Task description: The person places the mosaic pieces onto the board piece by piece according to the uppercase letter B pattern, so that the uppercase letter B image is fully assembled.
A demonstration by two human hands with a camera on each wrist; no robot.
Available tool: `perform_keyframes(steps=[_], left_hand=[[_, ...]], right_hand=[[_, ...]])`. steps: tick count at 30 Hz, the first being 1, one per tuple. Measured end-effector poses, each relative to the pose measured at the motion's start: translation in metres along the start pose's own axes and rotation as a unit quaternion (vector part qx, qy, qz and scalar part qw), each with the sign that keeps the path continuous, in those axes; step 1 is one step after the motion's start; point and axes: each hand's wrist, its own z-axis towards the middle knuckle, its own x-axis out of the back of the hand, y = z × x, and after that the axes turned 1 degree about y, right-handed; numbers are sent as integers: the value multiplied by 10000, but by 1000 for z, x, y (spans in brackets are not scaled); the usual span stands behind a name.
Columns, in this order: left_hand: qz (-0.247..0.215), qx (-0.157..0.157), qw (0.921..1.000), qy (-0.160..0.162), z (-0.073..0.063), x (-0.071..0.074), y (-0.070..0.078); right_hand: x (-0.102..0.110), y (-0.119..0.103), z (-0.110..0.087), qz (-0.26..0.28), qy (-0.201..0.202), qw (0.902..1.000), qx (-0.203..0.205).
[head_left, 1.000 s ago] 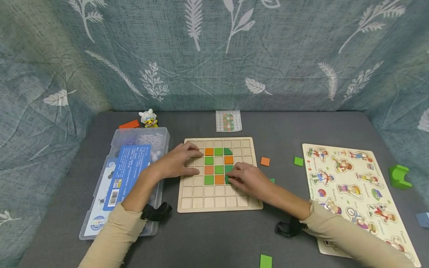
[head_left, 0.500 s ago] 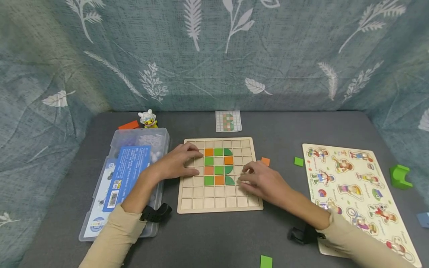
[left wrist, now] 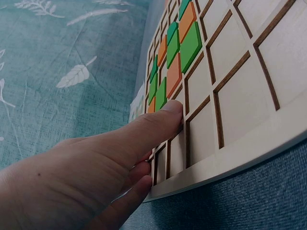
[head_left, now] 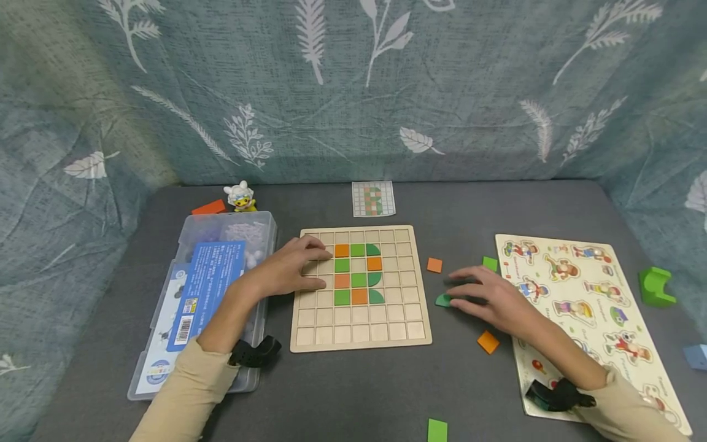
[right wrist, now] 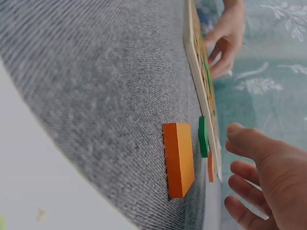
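A pale wooden grid board point(head_left: 353, 339) lies in the middle of the table with orange, light green and dark green tiles in its cells. My left hand point(head_left: 289, 265) rests on the board's left side; in the left wrist view its thumb point(left wrist: 160, 117) lies on the grid. My right hand point(head_left: 494, 298) is to the right of the board, fingers near a dark green rounded tile point(head_left: 443, 300) on the table. In the right wrist view the thumb and fingers are spread apart, holding nothing, and that green tile point(right wrist: 203, 136) lies apart from them.
Loose on the table are orange tiles point(head_left: 434, 265) point(head_left: 488, 342) and green tiles point(head_left: 489, 263) point(head_left: 437, 430). A pattern card point(head_left: 374, 199) lies behind the board. At left is a plastic box point(head_left: 251, 226), at right a picture puzzle board point(head_left: 593, 276).
My right hand has left the dark green tile in the board's lower row and moved right, off the board, to the loose dark green tile. The left hand stays put.
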Motion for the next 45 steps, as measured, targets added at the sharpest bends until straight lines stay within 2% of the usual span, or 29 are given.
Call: perform_keyframes(steps=[9, 18, 25, 32, 38, 45], left_hand=[[11, 56, 10000, 12, 0, 0, 0], [21, 27, 10000, 51, 1, 0, 0], [16, 41, 10000, 41, 1, -1, 0], [31, -30, 10000, 54, 2, 0, -2], [77, -77, 9999, 68, 3, 0, -2], [4, 35, 10000, -9, 2, 0, -1]], right_hand=[[-3, 7, -2, 63, 154, 9995, 284], [-7, 10, -3, 43, 27, 9994, 354], [-9, 5, 2, -57, -32, 9968, 802], [-9, 0, 5, -414, -231, 9931, 1071], [-15, -15, 14, -639, -324, 9915, 1090], [-32, -44, 42, -124, -467, 9894, 1367]])
